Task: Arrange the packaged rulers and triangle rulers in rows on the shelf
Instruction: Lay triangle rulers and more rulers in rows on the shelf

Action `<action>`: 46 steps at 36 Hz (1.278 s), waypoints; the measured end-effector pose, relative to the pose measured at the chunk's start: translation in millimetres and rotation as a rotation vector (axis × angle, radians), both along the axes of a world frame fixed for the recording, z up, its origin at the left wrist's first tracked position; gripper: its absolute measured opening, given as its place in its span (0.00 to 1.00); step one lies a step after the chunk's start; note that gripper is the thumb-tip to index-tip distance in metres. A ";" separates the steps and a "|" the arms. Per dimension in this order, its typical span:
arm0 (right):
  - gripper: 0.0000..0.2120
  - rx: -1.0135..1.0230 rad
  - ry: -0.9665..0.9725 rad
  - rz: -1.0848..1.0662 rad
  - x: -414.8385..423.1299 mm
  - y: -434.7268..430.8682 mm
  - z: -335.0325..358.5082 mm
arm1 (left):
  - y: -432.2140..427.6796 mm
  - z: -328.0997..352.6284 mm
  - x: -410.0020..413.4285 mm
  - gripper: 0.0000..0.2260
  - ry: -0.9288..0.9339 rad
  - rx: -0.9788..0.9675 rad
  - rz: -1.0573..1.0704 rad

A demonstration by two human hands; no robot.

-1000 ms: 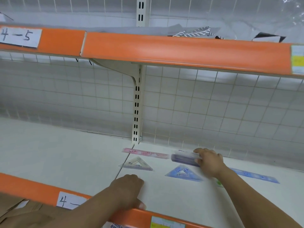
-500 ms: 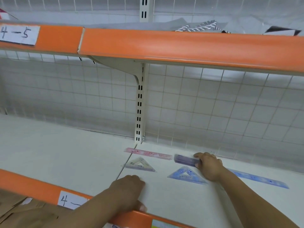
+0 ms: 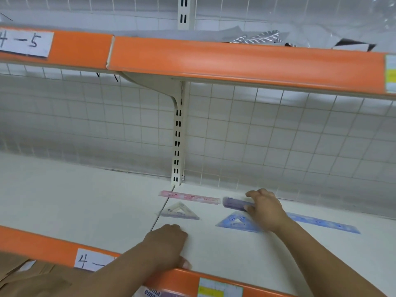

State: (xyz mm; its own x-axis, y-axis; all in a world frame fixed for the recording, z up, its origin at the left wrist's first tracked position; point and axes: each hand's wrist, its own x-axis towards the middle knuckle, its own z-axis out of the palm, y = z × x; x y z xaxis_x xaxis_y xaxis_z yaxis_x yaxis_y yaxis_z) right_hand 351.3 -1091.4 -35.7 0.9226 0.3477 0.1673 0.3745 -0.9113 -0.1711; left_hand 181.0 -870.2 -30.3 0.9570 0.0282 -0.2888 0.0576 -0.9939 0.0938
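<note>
Fingers [image 3: 255, 192] of right hand [image 3: 267, 209] pinch purple ruler [image 3: 234, 203]; left hand [image 3: 167, 245] clenched; label [image 3: 23, 42] "4-5"

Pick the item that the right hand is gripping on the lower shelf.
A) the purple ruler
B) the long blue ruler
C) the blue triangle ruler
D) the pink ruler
A: the right hand has its fingers and thumb curled round the right end of the purple ruler, which lies just right of the pink ruler near the back of the shelf.
</note>
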 end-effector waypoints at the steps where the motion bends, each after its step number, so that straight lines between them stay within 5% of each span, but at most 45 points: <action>1: 0.19 0.018 0.001 0.008 -6.2 1.7 2.1 | 0.2 -0.1 0.1 0.32 -0.002 0.003 -0.004; 7: 0.11 0.059 0.074 0.080 -53.6 9.8 8.7 | 4.5 -2.0 0.1 0.30 -0.023 0.008 -0.046; 13: 0.13 -0.149 0.067 0.109 -108.4 18.4 3.0 | 8.2 -6.7 1.0 0.26 -0.091 -0.061 -0.066; 23: 0.14 -0.085 0.086 -0.073 -147.8 19.4 -9.9 | -18.7 -15.6 5.6 0.15 -0.305 -0.141 -0.207; 46: 0.13 0.045 -0.009 -0.314 -208.6 -82.3 8.0 | -135.4 3.2 -10.4 0.14 -0.382 -0.179 -0.420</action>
